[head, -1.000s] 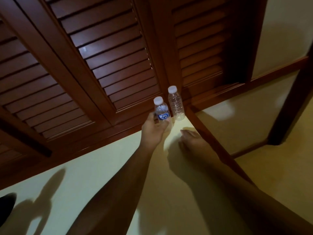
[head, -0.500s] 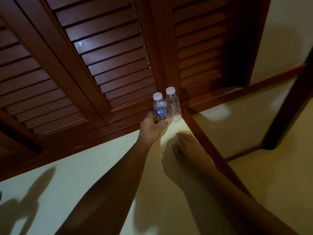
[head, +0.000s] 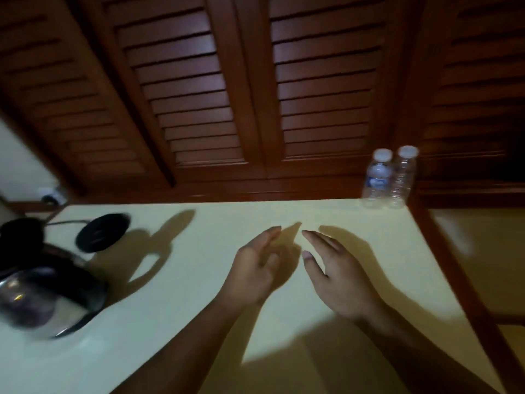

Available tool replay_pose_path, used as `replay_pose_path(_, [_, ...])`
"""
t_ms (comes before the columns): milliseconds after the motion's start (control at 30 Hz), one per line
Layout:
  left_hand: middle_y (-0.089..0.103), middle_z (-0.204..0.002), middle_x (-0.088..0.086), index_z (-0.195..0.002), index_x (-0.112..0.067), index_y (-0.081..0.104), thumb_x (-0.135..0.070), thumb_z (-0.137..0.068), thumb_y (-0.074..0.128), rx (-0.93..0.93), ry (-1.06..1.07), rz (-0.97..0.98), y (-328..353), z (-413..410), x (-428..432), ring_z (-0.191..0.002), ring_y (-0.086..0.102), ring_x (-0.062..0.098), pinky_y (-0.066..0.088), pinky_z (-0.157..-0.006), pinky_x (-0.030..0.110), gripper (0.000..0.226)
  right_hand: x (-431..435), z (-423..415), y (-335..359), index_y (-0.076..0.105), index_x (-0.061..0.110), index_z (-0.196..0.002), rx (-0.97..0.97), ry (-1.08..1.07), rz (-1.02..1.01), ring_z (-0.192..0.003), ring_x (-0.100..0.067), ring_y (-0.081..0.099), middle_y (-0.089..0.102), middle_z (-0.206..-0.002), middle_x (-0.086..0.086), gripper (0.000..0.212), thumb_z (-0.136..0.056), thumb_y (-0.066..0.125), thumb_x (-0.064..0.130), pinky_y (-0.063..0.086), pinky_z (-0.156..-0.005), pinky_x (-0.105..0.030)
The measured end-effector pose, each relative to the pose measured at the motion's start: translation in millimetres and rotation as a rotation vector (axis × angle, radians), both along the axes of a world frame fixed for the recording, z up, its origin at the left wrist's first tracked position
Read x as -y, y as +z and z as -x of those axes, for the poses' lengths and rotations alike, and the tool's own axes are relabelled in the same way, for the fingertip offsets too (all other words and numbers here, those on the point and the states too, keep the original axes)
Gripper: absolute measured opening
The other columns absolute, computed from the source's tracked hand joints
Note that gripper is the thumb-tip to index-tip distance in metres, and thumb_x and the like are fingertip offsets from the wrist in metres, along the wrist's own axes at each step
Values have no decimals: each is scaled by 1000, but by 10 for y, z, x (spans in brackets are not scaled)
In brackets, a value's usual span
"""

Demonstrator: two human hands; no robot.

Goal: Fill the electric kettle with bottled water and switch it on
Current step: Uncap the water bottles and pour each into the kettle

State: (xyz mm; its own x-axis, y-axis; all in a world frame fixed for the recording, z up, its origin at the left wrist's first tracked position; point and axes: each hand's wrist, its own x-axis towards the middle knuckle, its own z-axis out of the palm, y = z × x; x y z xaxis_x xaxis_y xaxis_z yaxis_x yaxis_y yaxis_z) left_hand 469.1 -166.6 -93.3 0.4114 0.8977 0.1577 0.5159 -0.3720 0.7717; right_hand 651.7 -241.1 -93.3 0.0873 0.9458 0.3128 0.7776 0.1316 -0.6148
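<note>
Both hands are out over the pale table (head: 199, 308) and both are empty. The left hand (head: 255, 268) is mid-table, turned on its edge, fingers reaching forward with a loose curl and nothing in its grasp. Just to its right, the right hand (head: 338, 277) is palm down with fingers straight and slightly spread, holding nothing. The two sets of fingertips point towards each other and come close, but there's a gap between them. I can't tell whether either hand actually touches the tabletop.

Over at the far right corner of the table stand the two water bottles, upright, side by side, white caps on. The labelled bottle (head: 376, 180) is on the left with a blue and white band, and the clear bottle (head: 402, 177) is pressed up against its right side. Both are well apart from the hands.

At the left edge on the near side is the kettle (head: 42, 294), badly blurred, with a glassy body and a dark top. It sits off its base (head: 102, 233), the black round disc just beyond it, further from us. A dark cord (head: 65, 222) runs left from the disc. Louvred wooden doors (head: 184, 95) fill the far side behind the table
</note>
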Motion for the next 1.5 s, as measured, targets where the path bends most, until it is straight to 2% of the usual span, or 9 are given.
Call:
replay_pose_path(100, [57,-149,-18,-152,-25,54,-14,-105,55,-23,149,-4,-39,793,227,-138,50,-2,35,-116,12,49,-92,653,10,49,21,-145,-47,192,-22,-135,1,39,51,-147,9,44,-102,49,32,19,-109,-3])
replay_pose_path(267, [58,-148,-18,-149,-25,57,-12,-104,57,8,418,-21,-30,1989,738,-140,48,-6,35,-118,15,47,-115,1807,-13,52,23,-143,-136,471,-44,-136,2,42,52,-144,16,43,-102,49,32,39,-113,-30])
replay_pose_path(567, [64,-143,-16,-144,-25,62,-12,-104,59,59,724,-87,46,3839,1444,-134,53,-8,44,-114,21,43,110,3824,3,54,20,-142,-195,796,-49,-133,6,44,54,-142,14,41,-101,52,27,35,-111,-17])
replay_pose_path(733, [66,-140,-10,-144,-21,62,-13,-103,59,78,777,-131,59,4856,1345,-130,58,-2,48,-112,24,42,-21,4931,-27,53,16,-142,-112,773,-60,-133,-2,44,54,-143,7,45,-101,49,34,25,-111,-9])
replay_pose_path(833, [69,-133,-8,-141,-19,63,-20,-103,63,95,848,-171,55,5412,1056,-123,63,5,53,-107,34,37,-247,5513,-64,44,15,-148,53,705,-40,-141,-13,38,46,-152,1,54,-102,41,42,27,-118,-27])
replay_pose_path(900, [68,-130,-8,-138,-20,63,-26,-102,66,112,902,-194,40,5692,792,-118,63,7,55,-102,37,37,-393,5786,-115,35,12,-153,186,643,7,-148,-18,28,37,-158,-4,59,-103,34,46,18,-123,-34])
replay_pose_path(1133, [59,-127,5,-129,-15,53,-38,-84,85,224,1059,-179,-31,5919,-15,-119,57,22,53,-99,40,60,-470,6033,-337,16,11,-158,465,485,132,-154,-16,4,14,-167,-6,70,-103,16,54,4,-125,-40])
replay_pose_path(1367, [59,-118,10,-118,-11,50,-30,-83,87,288,1165,-196,-24,5880,-310,-116,55,30,51,-100,48,55,-442,6009,-317,26,14,-157,374,438,73,-152,-11,13,25,-164,-2,67,-103,22,53,7,-125,-33])
replay_pose_path(1500, [58,-110,2,-113,-14,53,-26,-84,84,292,1100,-252,-58,5890,-254,-110,59,26,54,-93,43,45,-419,6003,-62,44,17,-149,247,397,-14,-143,-13,37,46,-153,1,55,-104,33,47,28,-118,-31])
